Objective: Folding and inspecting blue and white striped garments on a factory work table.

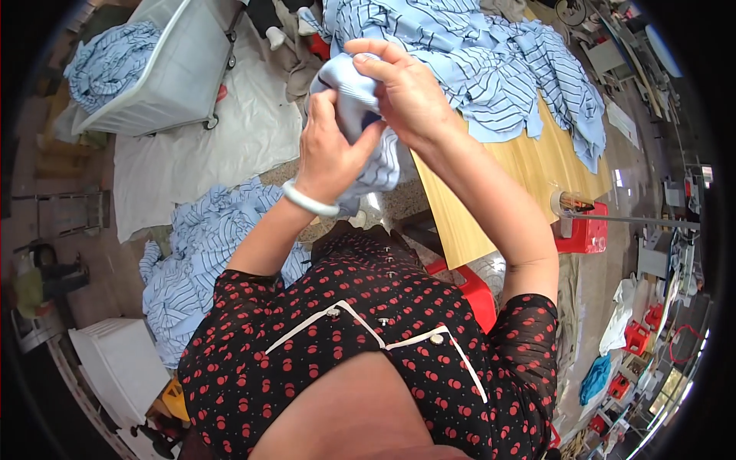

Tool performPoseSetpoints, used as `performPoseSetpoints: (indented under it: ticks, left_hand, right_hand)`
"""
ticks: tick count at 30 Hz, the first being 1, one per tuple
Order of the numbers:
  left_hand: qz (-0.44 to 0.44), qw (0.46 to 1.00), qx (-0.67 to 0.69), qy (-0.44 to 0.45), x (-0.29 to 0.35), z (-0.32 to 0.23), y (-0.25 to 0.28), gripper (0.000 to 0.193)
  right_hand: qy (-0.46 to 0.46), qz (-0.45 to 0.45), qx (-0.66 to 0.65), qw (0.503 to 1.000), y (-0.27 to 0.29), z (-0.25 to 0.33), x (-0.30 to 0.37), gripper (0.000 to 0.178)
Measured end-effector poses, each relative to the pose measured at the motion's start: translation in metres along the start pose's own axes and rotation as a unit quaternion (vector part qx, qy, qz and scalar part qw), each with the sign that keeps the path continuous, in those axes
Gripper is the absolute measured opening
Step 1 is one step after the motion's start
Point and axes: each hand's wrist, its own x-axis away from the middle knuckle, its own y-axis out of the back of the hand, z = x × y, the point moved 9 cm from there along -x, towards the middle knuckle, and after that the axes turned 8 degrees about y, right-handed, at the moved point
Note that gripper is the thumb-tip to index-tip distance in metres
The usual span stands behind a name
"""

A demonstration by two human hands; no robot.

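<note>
1. On my feed, the left hand [330, 146] and right hand [414, 96] both pinch a light-blue striped knit garment [349, 88], its lower part hanging beneath them.
2. I see a pale bangle [308, 201] around the left wrist.
3. To their right, I have a wood-grain bench [460, 207] carrying a striped fabric heap [491, 73].
4. At lower left, I make out another striped pile [207, 245] near a white sheet [199, 169].
5. Upper left, a white wheeled cart [172, 77] holds a bundled striped cloth [115, 65].
</note>
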Motion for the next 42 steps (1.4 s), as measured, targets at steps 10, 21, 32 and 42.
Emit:
performPoseSetpoints:
  ticks: [10, 21, 32, 42]
  left_hand:
    - [-0.078, 0.995, -0.059, 0.020, -0.050, 0.076, 0.007, 0.028]
    - [-0.193, 0.967, -0.061, -0.152, -0.113, 0.027, 0.091, 0.019]
    - [-0.134, 0.985, 0.074, -0.084, -0.120, 0.041, 0.092, 0.015]
    - [0.046, 0.943, -0.316, 0.091, -0.071, 0.222, 0.088, 0.023]
  right_hand:
    - [0.003, -0.035, -0.040, 0.999, 0.005, -0.034, -0.042, 0.027]
    - [0.225, -0.022, 0.317, 0.921, 0.041, -0.014, -0.073, 0.030]
    - [0.085, 0.066, 0.591, 0.799, 0.066, -0.128, -0.074, 0.016]
    - [0.111, -0.019, 0.627, 0.771, 0.124, -0.113, -0.053, 0.027]
